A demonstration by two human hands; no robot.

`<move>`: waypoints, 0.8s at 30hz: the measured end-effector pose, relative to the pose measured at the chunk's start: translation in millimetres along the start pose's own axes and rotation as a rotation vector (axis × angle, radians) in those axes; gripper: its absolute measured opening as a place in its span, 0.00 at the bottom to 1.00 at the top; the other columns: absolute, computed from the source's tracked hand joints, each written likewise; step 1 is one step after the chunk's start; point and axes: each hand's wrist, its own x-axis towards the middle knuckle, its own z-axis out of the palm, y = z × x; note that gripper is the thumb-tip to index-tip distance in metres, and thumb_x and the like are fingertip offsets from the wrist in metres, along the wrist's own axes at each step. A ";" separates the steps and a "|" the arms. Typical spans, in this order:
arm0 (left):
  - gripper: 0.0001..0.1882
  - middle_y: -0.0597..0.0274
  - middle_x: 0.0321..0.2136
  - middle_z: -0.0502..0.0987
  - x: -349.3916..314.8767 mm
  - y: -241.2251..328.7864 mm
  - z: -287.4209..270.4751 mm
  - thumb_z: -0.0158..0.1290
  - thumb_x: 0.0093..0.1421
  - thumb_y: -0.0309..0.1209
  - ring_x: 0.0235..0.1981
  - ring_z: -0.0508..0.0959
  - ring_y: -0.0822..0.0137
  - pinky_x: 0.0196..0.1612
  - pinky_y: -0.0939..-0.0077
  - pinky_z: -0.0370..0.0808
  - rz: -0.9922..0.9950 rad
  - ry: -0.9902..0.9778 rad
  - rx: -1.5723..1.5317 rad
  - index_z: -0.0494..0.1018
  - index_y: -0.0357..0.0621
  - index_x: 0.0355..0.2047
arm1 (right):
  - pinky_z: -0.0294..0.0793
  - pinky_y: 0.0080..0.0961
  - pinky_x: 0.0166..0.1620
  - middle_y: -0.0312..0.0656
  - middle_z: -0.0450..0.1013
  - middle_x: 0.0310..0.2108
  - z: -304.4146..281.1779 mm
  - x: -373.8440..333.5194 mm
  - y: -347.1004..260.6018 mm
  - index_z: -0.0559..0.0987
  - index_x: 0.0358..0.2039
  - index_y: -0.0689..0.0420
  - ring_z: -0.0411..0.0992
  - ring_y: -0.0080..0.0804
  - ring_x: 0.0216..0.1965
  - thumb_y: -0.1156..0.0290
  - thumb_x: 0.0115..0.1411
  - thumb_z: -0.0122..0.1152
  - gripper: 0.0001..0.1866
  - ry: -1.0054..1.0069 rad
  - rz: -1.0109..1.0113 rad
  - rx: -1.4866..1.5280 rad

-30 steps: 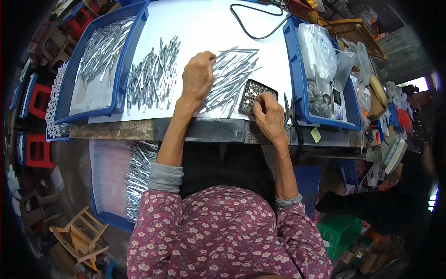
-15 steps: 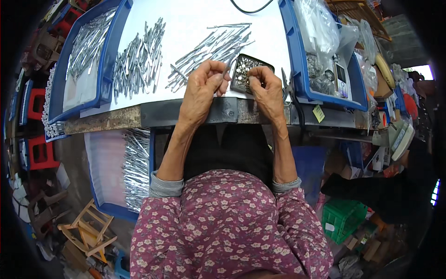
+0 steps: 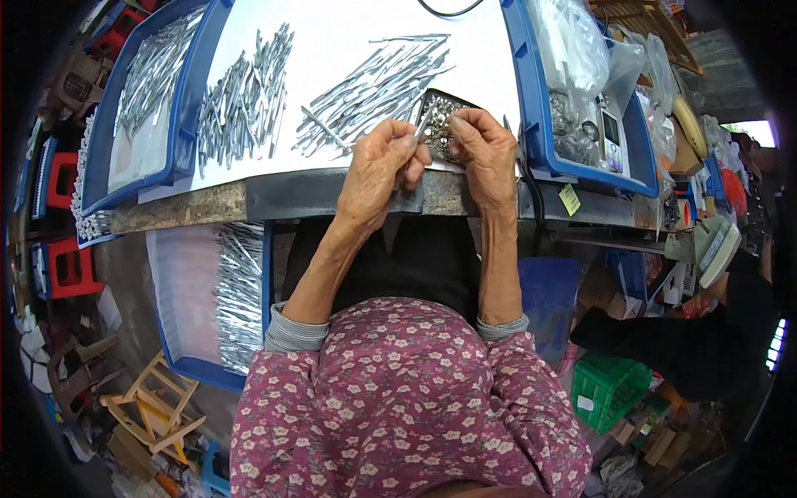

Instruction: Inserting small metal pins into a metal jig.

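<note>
1. The landmark is the small black box [image 3: 448, 93] of shiny metal bits [image 3: 438, 108] near the front edge of the table [image 3: 465, 196].
2. The left hand [image 3: 378, 173], just left of and in front of the box, has thumb and forefinger clamped on a thin metal strip [image 3: 422, 129], which slants up toward the box's left side.
3. The right hand [image 3: 490, 158] stands at the box's right front corner, thumb and forefinger drawn together; whether a bit is pinched there, I cannot tell.
4. The work looks midway: one strip is in hand, while a loose heap [image 3: 374, 91] lies just left of the box and a second heap [image 3: 245, 108] lies farther left.
5. Farther left than both heaps, a blue tray [image 3: 188, 108] holds more strips; another tray [image 3: 199, 370], below the table and left of the box, holds many too. Which are finished and which are waiting, the view does not settle.
6. The hands cover the box's front part, and the held strip's lower end disappears among the fingers.
7. Right of the box, clear bags [image 3: 569, 70] hide part of a second blue tray [image 3: 540, 116]; the black cable [image 3: 448, 13] beyond the box is cut off above.
</note>
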 end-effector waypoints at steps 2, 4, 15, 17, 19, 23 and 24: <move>0.07 0.64 0.20 0.68 2.2 -3.4 -2.3 0.42 0.61 0.27 0.15 0.61 0.81 0.17 0.89 0.58 -0.015 -0.004 -0.037 0.63 0.35 0.35 | 0.64 0.11 0.24 0.35 0.70 0.22 -1.2 -1.0 -0.1 0.75 0.30 0.64 0.64 0.16 0.20 0.75 0.54 0.56 0.06 0.001 -0.008 0.022; 0.07 0.63 0.20 0.68 1.9 -4.6 -3.1 0.43 0.60 0.27 0.16 0.61 0.81 0.17 0.89 0.58 -0.033 -0.010 -0.074 0.63 0.35 0.36 | 0.63 0.11 0.24 0.35 0.70 0.23 0.4 -5.1 -2.0 0.75 0.30 0.65 0.64 0.17 0.20 0.76 0.53 0.57 0.05 -0.065 -0.008 0.138; 0.08 0.62 0.21 0.68 -2.2 -4.9 -6.1 0.46 0.59 0.26 0.14 0.59 0.82 0.14 0.93 0.56 -0.156 -0.042 -0.271 0.63 0.35 0.37 | 0.66 0.12 0.26 0.37 0.70 0.23 15.5 -19.3 -8.5 0.73 0.31 0.65 0.66 0.17 0.22 0.79 0.51 0.54 0.06 -0.059 -0.056 0.045; 0.08 0.62 0.21 0.67 -3.3 -4.5 -7.4 0.46 0.59 0.26 0.13 0.59 0.82 0.14 0.93 0.56 -0.159 -0.041 -0.269 0.63 0.35 0.36 | 0.66 0.12 0.26 0.36 0.70 0.23 19.4 -21.8 -10.1 0.73 0.30 0.65 0.66 0.17 0.22 0.79 0.50 0.53 0.06 -0.061 -0.071 0.002; 0.08 0.61 0.20 0.67 -4.0 -3.7 -7.6 0.46 0.59 0.26 0.13 0.59 0.82 0.14 0.93 0.56 -0.164 -0.043 -0.268 0.63 0.34 0.36 | 0.66 0.12 0.26 0.36 0.70 0.22 22.6 -23.1 -11.1 0.72 0.30 0.65 0.66 0.16 0.22 0.80 0.50 0.53 0.05 -0.060 -0.088 -0.042; 0.06 0.59 0.19 0.69 -4.4 -2.1 -6.3 0.44 0.60 0.27 0.14 0.59 0.80 0.14 0.91 0.56 -0.163 -0.052 -0.232 0.62 0.35 0.31 | 0.66 0.12 0.26 0.35 0.69 0.22 23.9 -23.0 -11.3 0.72 0.28 0.64 0.66 0.16 0.22 0.80 0.49 0.52 0.04 -0.026 -0.094 -0.101; 0.06 0.59 0.19 0.69 -4.3 -2.0 -5.9 0.44 0.60 0.27 0.14 0.60 0.80 0.14 0.91 0.56 -0.158 -0.057 -0.225 0.62 0.35 0.31 | 0.66 0.12 0.25 0.35 0.69 0.22 23.5 -22.7 -11.2 0.72 0.27 0.64 0.66 0.16 0.21 0.80 0.49 0.52 0.03 -0.022 -0.095 -0.100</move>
